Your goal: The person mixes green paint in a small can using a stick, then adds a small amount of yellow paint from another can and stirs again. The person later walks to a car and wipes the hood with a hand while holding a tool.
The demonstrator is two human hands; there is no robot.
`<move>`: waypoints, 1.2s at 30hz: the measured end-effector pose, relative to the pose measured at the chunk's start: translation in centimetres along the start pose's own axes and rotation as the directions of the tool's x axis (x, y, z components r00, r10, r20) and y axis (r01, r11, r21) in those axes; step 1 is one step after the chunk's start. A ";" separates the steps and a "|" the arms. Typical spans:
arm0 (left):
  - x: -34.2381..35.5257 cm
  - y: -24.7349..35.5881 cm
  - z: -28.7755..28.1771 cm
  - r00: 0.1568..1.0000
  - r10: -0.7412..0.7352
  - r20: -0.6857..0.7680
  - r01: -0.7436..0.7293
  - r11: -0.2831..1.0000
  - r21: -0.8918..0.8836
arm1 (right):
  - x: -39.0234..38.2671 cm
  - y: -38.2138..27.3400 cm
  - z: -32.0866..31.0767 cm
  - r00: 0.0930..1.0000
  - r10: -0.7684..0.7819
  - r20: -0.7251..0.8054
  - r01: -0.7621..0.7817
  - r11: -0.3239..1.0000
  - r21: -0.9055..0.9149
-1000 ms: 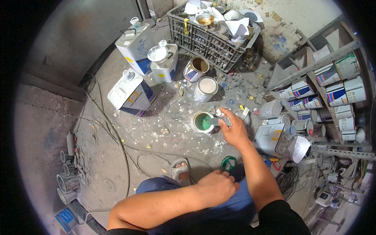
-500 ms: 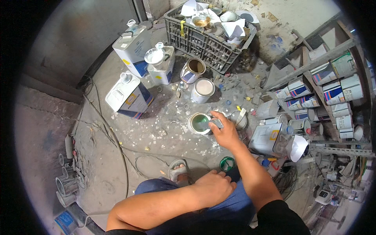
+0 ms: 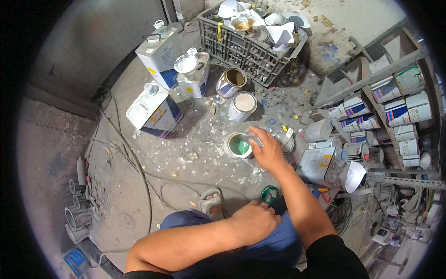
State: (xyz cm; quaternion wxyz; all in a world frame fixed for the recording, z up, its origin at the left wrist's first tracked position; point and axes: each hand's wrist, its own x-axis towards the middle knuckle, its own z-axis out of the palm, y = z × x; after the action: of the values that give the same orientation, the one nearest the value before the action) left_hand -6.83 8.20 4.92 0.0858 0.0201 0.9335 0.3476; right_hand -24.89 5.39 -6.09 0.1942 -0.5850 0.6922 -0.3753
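Note:
On the floor ahead of me stands an open paint can (image 3: 227, 151) with green paint (image 3: 240, 146) inside. My right hand (image 3: 268, 149) is at its right rim, closed around a flat greyish stirrer (image 3: 256, 141) that is blurred and partly hidden by the fingers. My left hand (image 3: 254, 223) rests on my right knee with its fingers curled; what they hold, if anything, is hidden. A dark shape (image 3: 279, 205) lies beside its knuckles. Near that knee sits a small green-stained cup (image 3: 269, 194). Beyond the green can are a can with pale contents (image 3: 243, 103) and an open, brownish-looking can (image 3: 232, 80).
White-and-blue rectangular tins (image 3: 153, 114) stand at the left. A grey plastic crate (image 3: 241, 51) full of used cups and paper is at the back. Shelves of paint cans (image 3: 395, 111) line the right, near a metal jerrycan (image 3: 317, 162). A cable (image 3: 139, 169) crosses the floor.
My right hand has shifted slightly right, and the stirrer has moved from over the can's middle to its right rim. More green paint shows. My left hand stays on the knee.

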 end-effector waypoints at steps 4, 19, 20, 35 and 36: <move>0.1 -0.1 0.2 1.000 -0.012 0.002 0.012 1.000 0.003 | -0.4 -0.1 -0.5 0.975 0.200 0.093 -0.194 0.978 -0.077; 0.7 0.0 0.2 1.000 -0.016 0.015 0.016 1.000 -0.002 | -0.5 0.1 0.3 0.992 0.125 0.037 -0.128 0.986 0.107; 0.6 0.0 0.2 1.000 -0.014 0.013 0.014 1.000 -0.003 | -0.4 0.2 0.4 0.997 0.068 0.026 -0.071 0.990 0.119; 0.5 0.1 0.5 0.999 -0.021 0.041 0.020 1.000 0.015 | -0.5 0.7 -1.0 0.997 0.072 0.032 -0.072 0.997 0.003; 0.5 0.1 0.5 0.999 -0.022 0.043 0.021 1.000 0.020 | -0.5 0.9 -1.3 0.997 0.073 0.021 -0.072 0.997 -0.032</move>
State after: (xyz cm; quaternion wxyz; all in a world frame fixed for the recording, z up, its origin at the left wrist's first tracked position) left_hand -7.19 8.67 4.53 0.1094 0.0184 0.9349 0.3371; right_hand -26.27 6.31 -6.03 0.2063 -0.5666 0.7166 -0.3507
